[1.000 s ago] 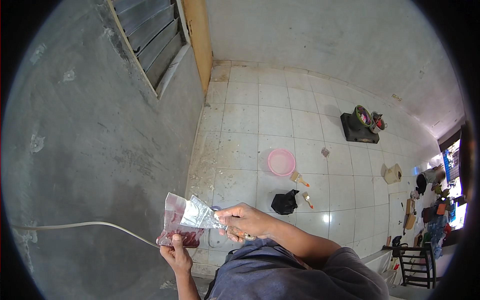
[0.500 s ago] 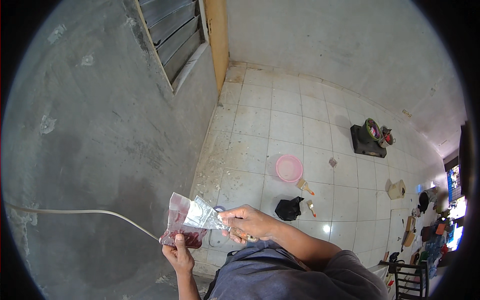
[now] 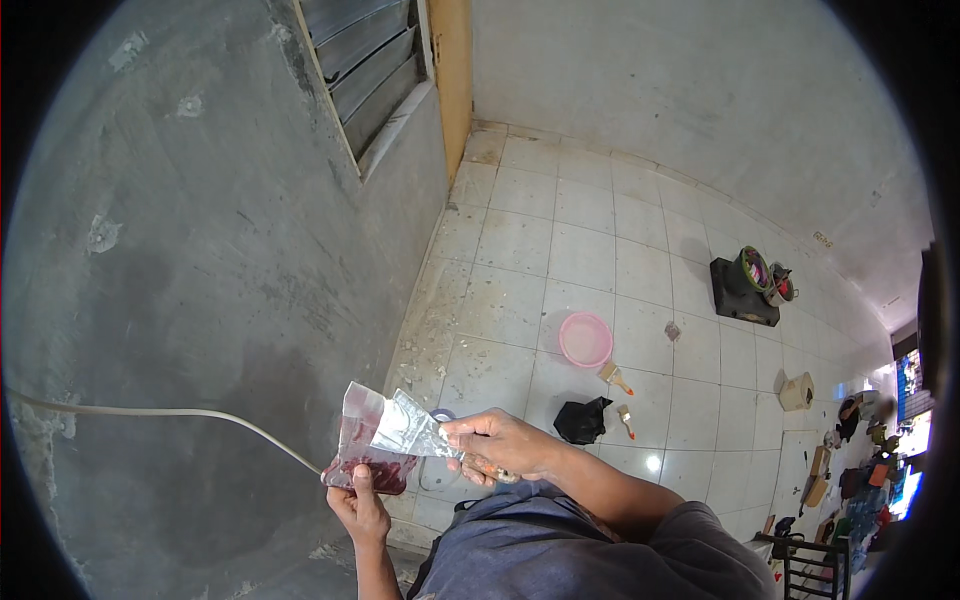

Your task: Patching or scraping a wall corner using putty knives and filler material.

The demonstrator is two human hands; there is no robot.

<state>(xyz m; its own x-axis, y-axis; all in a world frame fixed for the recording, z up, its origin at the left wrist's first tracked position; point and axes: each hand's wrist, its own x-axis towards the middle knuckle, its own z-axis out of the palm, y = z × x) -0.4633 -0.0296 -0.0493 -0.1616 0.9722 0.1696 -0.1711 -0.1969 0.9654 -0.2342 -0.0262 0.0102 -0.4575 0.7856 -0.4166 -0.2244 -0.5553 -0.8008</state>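
My left hand (image 3: 362,512) grips the lower edge of a flat piece, dark red below and pale grey above (image 3: 358,420), its thumb lying over the front. I cannot make out its exact kind. In my right hand (image 3: 500,442) is a putty knife with a wide metal blade (image 3: 408,425), smeared pale. Fingers wrap around its orange-stained handle. The blade overlaps the right side of the flat piece; whether the two touch I cannot tell. A pale cable (image 3: 215,412) runs along the grey wall to the flat piece's lower left corner.
On the tiled floor (image 3: 515,300) stand a pink basin (image 3: 585,340), two brushes (image 3: 616,377) and a black plastic bag (image 3: 582,421). Debris lies along the wall foot. Farther right are buckets on a black base (image 3: 742,295), a cream bucket (image 3: 797,392) and a dark chair (image 3: 815,565).
The view has shifted slightly, so the room sits a little to the right. Both hands keep their grips, and the blade stays at nearly the same place over the flat piece.
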